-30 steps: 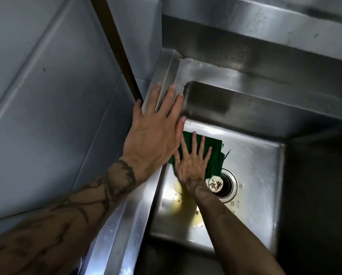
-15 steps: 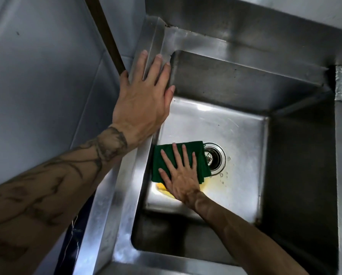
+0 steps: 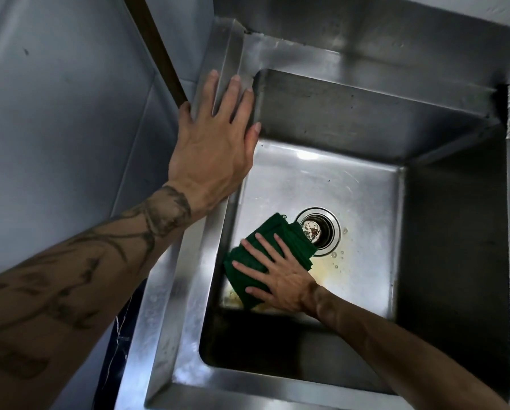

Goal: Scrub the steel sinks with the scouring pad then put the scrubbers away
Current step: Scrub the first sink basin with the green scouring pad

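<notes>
1. Steel sink (image 3: 366, 119): your left hand (image 3: 215, 143) lies flat and spread on its left rim, holding nothing.
2. Your right hand (image 3: 280, 276), fingers splayed wide, presses the green scouring pad (image 3: 265, 241) onto the sink floor.
3. The pad sits just left of the drain (image 3: 318, 230), its edge touching the drain.
4. Yellowish residue (image 3: 327, 272) lies just in front of the drain.

Green scouring pad (image 3: 249, 261), grey steel sink (image 3: 321, 179).

Right hand (image 3: 280, 279) flat on green pad (image 3: 265, 255), sink (image 3: 321, 184) floor, beside drain (image 3: 318, 230)
</notes>
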The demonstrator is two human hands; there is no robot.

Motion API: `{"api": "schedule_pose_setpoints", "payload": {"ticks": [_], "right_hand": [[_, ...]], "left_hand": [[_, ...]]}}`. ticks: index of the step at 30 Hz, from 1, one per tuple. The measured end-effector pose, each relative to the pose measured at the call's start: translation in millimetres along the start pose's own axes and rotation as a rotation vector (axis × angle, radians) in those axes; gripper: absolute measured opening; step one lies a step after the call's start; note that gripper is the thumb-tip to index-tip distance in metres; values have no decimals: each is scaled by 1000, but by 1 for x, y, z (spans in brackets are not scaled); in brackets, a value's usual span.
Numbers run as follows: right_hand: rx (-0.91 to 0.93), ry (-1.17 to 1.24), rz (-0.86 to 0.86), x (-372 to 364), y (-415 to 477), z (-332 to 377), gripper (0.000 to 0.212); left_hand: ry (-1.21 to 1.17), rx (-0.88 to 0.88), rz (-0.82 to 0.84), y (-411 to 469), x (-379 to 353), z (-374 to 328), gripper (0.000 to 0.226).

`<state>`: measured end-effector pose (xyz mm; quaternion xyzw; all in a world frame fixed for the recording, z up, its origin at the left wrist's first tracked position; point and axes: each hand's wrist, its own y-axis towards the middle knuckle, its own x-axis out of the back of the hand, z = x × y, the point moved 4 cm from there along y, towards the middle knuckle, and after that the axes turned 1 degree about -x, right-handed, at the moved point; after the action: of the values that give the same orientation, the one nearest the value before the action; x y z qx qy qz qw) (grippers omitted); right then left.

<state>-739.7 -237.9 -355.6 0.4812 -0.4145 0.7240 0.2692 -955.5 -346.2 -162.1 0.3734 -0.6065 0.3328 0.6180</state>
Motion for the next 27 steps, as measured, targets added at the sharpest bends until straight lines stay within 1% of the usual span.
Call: {"api": "schedule_pose_setpoints", "payload": {"ticks": [7, 12, 15, 18, 21, 24, 27], "right_hand": [[73, -3, 23, -1, 4, 13, 63], [110, -26, 44, -4, -28, 2, 62], [110, -31, 33, -9, -39, -3, 61], [120, -33, 44, -3, -26, 1, 60], [143, -53, 52, 3, -8, 7, 60], [137, -59, 52, 4, -7, 9, 61], [155, -72, 37, -3, -25, 1, 60]], "left_hand": [[-5, -6, -11, -2, 1, 0, 61], [-51, -8, -33, -7, 3, -1, 58], [-85, -12, -19, -27, 6, -3, 61], [-73, -2, 36, -67, 6, -8, 66], [-36, -14, 36, -106, 7, -15, 68], [1, -34, 27, -118, 12, -17, 67], [40, -35, 43, -116, 13, -20, 67]]}}
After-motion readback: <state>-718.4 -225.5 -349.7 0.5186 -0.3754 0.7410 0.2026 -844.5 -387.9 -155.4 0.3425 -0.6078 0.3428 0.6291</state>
